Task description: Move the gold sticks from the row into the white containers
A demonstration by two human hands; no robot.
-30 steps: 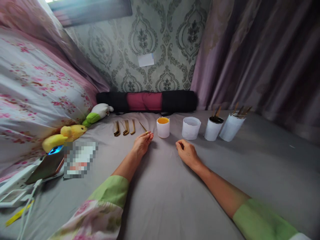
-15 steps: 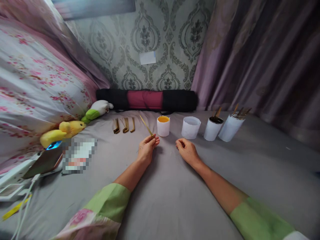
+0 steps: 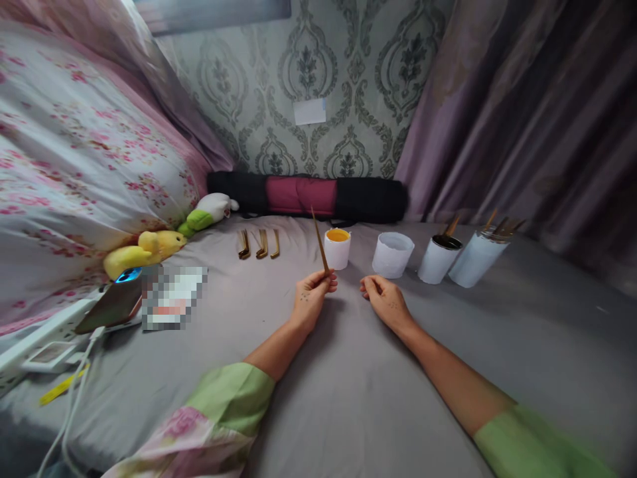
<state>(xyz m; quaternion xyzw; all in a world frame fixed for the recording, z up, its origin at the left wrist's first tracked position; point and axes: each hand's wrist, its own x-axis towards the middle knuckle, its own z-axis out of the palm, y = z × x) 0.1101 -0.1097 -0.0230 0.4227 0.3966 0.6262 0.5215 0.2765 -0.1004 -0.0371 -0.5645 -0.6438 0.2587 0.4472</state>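
My left hand (image 3: 311,297) pinches a thin gold tweezer (image 3: 319,241) that points up and away, just in front of a white cup with an orange inside (image 3: 337,248). My right hand (image 3: 382,300) rests on the grey sheet (image 3: 348,385) with its fingers curled loosely and nothing seen in them. Three more gold tweezers (image 3: 259,243) lie in a row on the sheet to the left of the cup.
Right of the orange cup stand an empty white cup (image 3: 393,254) and two white cups holding gold tools (image 3: 438,257) (image 3: 478,255). A black and red roll (image 3: 307,196) lies by the wall. Plush toys (image 3: 144,249), a phone (image 3: 113,307) and cables sit at the left by a floral pillow.
My left hand lifted the tweezer off the sheet, drew it back toward me and tilted it upright. My right hand stayed put. The camera shifted slightly.
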